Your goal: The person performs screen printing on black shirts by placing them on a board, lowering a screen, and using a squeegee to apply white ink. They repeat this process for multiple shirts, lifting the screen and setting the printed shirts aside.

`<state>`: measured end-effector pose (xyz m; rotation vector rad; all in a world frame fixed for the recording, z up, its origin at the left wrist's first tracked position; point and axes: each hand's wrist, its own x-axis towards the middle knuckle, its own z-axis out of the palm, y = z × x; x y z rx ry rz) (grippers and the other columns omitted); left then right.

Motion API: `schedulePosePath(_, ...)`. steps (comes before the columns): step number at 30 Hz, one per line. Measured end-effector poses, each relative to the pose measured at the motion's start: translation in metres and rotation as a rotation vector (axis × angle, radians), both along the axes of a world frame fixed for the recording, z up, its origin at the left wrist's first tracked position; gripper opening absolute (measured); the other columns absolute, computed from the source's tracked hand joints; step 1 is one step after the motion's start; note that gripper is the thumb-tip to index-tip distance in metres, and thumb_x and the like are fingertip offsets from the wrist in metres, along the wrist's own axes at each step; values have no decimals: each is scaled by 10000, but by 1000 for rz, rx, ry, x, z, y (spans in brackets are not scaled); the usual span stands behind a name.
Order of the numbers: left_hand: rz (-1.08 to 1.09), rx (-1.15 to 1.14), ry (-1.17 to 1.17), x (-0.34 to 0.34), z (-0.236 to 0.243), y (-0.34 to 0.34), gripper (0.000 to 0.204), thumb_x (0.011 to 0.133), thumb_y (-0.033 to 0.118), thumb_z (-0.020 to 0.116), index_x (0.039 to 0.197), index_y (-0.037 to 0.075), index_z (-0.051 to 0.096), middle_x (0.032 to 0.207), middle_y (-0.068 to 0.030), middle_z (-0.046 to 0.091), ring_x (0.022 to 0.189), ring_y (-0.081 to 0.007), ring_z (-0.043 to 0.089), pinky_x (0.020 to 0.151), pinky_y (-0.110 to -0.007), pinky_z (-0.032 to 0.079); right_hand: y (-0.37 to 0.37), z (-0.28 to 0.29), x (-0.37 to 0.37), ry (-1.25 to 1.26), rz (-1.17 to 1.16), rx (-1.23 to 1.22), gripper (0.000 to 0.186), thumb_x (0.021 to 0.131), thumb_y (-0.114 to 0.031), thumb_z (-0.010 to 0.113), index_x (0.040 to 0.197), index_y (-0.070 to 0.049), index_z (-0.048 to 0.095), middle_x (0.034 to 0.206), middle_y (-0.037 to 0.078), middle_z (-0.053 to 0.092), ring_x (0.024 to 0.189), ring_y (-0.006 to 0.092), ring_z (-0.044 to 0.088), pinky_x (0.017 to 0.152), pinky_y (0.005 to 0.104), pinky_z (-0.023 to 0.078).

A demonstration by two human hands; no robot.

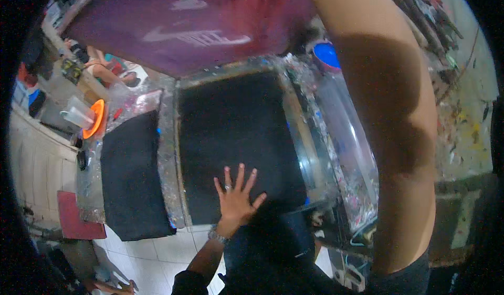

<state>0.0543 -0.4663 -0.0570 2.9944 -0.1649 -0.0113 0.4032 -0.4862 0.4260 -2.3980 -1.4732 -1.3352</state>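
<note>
Left hand [239,203], fingers spread wide, lies flat on the black cloth [231,132] on the surface [169,179] by the tilted purple screen [126,38], seemingly smoothing; next move likely calls for lifting clear; right hand unseen, fingers can't tell.

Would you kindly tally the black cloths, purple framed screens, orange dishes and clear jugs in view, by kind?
Black cloths: 2 (spread cloth under the left hand; left-side cloth; any layers beneath cannot be counted)
Purple framed screen: 1
Orange dish: 1
Clear jug: 1
Total: 5
</note>
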Motion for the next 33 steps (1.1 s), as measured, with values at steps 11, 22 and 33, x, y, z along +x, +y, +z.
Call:
schedulePosePath(11, -22, -272, -183, -18, 41, 6, 820, 930, 563, 561, 1586, 191, 238, 1638, -184, 184, 1506, -431, 132, 1162, -658, 127, -56, -60, -144, 195, -162, 313, 733, 860, -710, 537, 901, -11, 753, 783, 247, 700, 728, 428, 679, 676, 471, 543)
schedulePosePath(22, 711, -1829, -7, -140, 71, 29, 603, 1016, 278, 577, 1428, -39, 270, 1282, -234, 524, 1102, -322, 643, 868, -437, 587, -149, -354, -297, 742, -159, -79, 394, 755, -415, 778, 899, -79, 629, 824, 129, 675, 792, 321, 677, 783, 475, 455)
schedulePosePath(33, -187, -76, -284, -35, 112, 116, 466, 817, 224, 764, 1168, -4, 559, 863, -197, 668, 841, -407, 659, 712, -482, 511, -180, -417, -278, 1096, -125, -66, 318, 797, -284, 769, 914, -55, 581, 831, 167, 664, 822, 405, 659, 674, 493, 507)
